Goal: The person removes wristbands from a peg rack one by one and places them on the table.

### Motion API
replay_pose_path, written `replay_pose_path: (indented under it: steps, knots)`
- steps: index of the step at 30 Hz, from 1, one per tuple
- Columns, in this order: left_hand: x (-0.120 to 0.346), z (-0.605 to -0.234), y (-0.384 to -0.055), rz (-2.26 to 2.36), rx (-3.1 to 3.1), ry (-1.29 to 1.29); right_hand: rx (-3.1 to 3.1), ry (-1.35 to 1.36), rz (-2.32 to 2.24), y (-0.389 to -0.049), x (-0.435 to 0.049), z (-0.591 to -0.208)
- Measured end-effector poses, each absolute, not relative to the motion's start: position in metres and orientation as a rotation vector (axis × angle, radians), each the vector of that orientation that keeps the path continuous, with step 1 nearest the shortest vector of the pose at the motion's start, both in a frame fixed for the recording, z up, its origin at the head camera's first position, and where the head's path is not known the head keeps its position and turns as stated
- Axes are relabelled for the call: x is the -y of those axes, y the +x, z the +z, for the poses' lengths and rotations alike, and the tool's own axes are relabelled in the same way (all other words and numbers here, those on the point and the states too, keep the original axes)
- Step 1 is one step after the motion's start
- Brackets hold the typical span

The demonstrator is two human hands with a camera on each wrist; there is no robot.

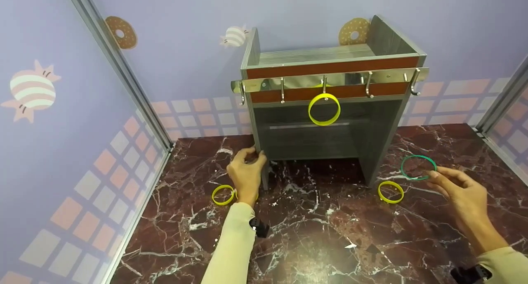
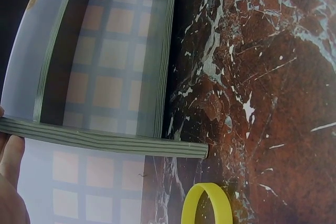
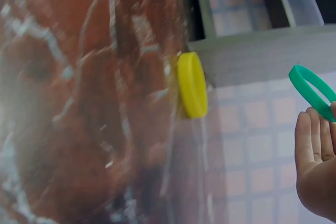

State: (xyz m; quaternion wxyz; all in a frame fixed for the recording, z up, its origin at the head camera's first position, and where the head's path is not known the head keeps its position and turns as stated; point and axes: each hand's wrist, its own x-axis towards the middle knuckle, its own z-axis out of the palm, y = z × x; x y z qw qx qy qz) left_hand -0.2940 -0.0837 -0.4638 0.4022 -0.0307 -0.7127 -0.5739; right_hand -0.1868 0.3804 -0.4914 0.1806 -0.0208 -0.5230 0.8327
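My left hand [image 1: 246, 174] grips the left side panel of a grey wooden shelf [image 1: 317, 141], thumb and fingers on either side of its front edge. In the left wrist view the thumb [image 2: 13, 156] presses under that panel. Over the table at the right, my right hand [image 1: 466, 193] pinches a green silicone wristband [image 1: 418, 156] between thumb and fingers. The same green band [image 3: 307, 88] shows in the right wrist view. A yellow wristband [image 1: 324, 123] hangs from the middle hook of the metal hook rail [image 1: 270, 84] on the shelf's front.
A yellow wristband [image 1: 391, 201] lies by the shelf's right foot. Another yellow wristband [image 1: 222, 203] lies at the left, with a further one partly hidden behind my left wrist. The dark red marbled table [image 1: 313, 238] meets patterned walls [image 1: 189, 44] at the back and left.
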Motion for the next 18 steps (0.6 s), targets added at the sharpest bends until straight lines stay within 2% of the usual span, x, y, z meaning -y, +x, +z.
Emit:
replay_pose_path:
  steps: [18]
  knots:
    - [0.082,-0.462,-0.292,-1.494,1.796,-0.073,1.484,-0.203,2.418,-0.188,-0.409,-0.528]
